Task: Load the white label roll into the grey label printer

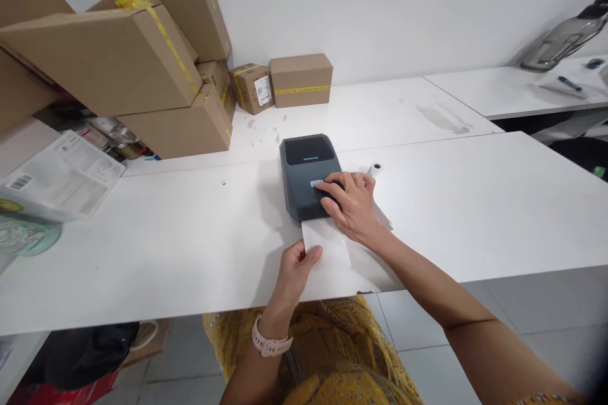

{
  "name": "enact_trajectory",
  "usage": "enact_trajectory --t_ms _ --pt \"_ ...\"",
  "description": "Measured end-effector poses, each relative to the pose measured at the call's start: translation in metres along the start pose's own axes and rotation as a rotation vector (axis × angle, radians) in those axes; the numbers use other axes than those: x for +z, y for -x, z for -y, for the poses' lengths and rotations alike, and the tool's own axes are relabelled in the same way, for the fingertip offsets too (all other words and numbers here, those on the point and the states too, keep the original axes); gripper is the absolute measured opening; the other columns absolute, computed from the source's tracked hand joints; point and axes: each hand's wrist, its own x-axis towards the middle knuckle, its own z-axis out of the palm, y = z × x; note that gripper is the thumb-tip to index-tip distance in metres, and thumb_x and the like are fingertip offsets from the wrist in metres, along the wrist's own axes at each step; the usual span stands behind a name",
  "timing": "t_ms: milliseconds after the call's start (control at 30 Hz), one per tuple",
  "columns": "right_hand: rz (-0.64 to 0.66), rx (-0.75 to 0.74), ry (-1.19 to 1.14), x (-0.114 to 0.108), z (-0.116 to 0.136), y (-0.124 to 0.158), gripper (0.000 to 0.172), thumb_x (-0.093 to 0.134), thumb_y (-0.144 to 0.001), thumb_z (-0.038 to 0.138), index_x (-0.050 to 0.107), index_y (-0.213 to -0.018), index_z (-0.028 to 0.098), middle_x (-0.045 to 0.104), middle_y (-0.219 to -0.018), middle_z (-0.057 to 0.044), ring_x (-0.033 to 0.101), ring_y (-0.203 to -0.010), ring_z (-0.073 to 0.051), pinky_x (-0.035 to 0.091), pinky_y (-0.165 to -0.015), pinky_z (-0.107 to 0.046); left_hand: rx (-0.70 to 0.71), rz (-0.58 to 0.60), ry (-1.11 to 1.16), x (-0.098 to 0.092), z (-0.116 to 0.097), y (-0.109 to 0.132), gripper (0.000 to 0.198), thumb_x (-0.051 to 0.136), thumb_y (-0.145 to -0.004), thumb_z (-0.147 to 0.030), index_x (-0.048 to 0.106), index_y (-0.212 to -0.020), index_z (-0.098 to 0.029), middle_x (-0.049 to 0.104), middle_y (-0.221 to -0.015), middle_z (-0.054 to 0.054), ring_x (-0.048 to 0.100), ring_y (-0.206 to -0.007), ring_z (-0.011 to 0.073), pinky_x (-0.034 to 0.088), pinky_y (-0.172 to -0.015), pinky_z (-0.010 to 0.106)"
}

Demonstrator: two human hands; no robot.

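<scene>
A dark grey label printer [304, 193] with a glossy black panel stands on the white table. White label paper [327, 243] extends from its front toward me. My left hand [297, 262] pinches the left edge of that paper between thumb and fingers. Over the printer's right side lies my right hand [350, 202], holding nothing, its fingers apart. One fingertip touches the light blue button [316, 183] on top. A small white roll [375, 169] lies just behind my right hand, partly hidden by it.
Stacked cardboard boxes [109, 63] fill the left back, with two smaller boxes [302, 80] by the wall. A white printed carton [61, 174] is at far left. On the right stand a grey bottle [565, 38] and a marker [570, 83]. The table's front edge is close to me.
</scene>
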Motion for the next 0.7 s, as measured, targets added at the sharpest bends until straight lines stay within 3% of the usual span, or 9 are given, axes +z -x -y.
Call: enact_trajectory --t_ms 133,233,367,433,467,533,600,700 --pt "0.003 -0.013 -0.059 -0.002 0.0 -0.017 0.041 0.035 -0.113 0.034 0.071 -0.094 0.028 0.075 -0.126 -0.002 0.056 -0.137 -0.027 0.02 -0.124 -0.056 -0.005 0.006 -0.017 -0.004 0.003 -0.002 0.061 0.091 -0.067 -0.064 0.08 -0.099 -0.014 0.08 -0.088 0.007 0.067 -0.076 0.0184 0.052 -0.075 0.03" --pt "0.033 0.03 -0.19 0.006 -0.003 -0.022 0.039 0.039 -0.113 0.039 0.064 -0.085 0.028 0.076 -0.132 0.001 0.051 -0.147 -0.028 0.014 -0.131 -0.06 -0.012 0.002 -0.035 -0.004 0.004 -0.003 0.061 0.09 -0.067 -0.065 0.079 -0.098 -0.014 0.079 -0.088 0.007 0.067 -0.078 0.0197 0.051 -0.076 0.031" --pt "0.047 0.111 -0.336 0.014 -0.008 -0.014 0.039 0.039 -0.112 0.046 0.068 -0.09 0.03 0.074 -0.137 0.0 0.048 -0.152 -0.03 0.012 -0.133 -0.066 0.042 0.0 -0.071 -0.005 0.007 -0.002 0.056 0.085 -0.073 -0.067 0.075 -0.092 -0.015 0.074 -0.082 0.004 0.064 -0.075 0.0176 0.05 -0.074 0.03" --pt "0.031 0.145 -0.419 0.017 -0.011 -0.002 0.041 0.036 -0.112 0.05 0.072 -0.107 0.031 0.068 -0.147 -0.002 0.047 -0.154 -0.03 0.021 -0.133 -0.064 0.137 -0.103 -0.13 -0.007 0.005 0.001 0.054 0.081 -0.078 -0.068 0.073 -0.093 -0.017 0.073 -0.084 0.004 0.064 -0.077 0.0174 0.05 -0.073 0.028" --pt "0.004 0.186 -0.468 0.018 -0.013 0.005 0.041 0.036 -0.112 0.052 0.071 -0.119 0.032 0.062 -0.155 -0.004 0.045 -0.155 -0.029 0.027 -0.131 -0.063 0.197 -0.172 -0.164 -0.009 0.003 0.003 0.054 0.079 -0.081 -0.069 0.072 -0.098 -0.018 0.074 -0.091 0.005 0.067 -0.084 0.0188 0.052 -0.076 0.028" --pt "-0.078 0.323 -0.576 0.019 -0.016 0.021 0.049 0.036 -0.11 0.057 0.06 -0.144 0.032 0.049 -0.167 -0.008 0.042 -0.158 -0.029 0.036 -0.128 -0.06 0.312 -0.284 -0.223 -0.012 -0.007 0.005 0.057 0.073 -0.088 -0.068 0.07 -0.122 -0.022 0.074 -0.124 0.01 0.069 -0.113 0.0237 0.055 -0.092 0.032" --pt "-0.138 0.486 -0.663 0.019 -0.018 0.035 0.057 0.034 -0.109 0.062 0.05 -0.156 0.033 0.045 -0.17 -0.008 0.042 -0.158 -0.03 0.038 -0.128 -0.06 0.389 -0.298 -0.279 -0.015 -0.02 0.005 0.064 0.064 -0.096 -0.066 0.057 -0.148 -0.03 0.055 -0.162 0.01 0.053 -0.148 0.0265 0.046 -0.117 0.039" --pt "-0.118 0.575 -0.727 0.017 -0.017 0.045 0.061 0.029 -0.109 0.067 0.054 -0.155 0.035 0.052 -0.166 -0.005 0.044 -0.157 -0.03 0.031 -0.132 -0.062 0.439 -0.208 -0.364 -0.013 -0.039 -0.002 0.067 0.054 -0.102 -0.064 0.044 -0.161 -0.037 0.029 -0.179 0.001 0.021 -0.168 0.0253 0.022 -0.136 0.044"
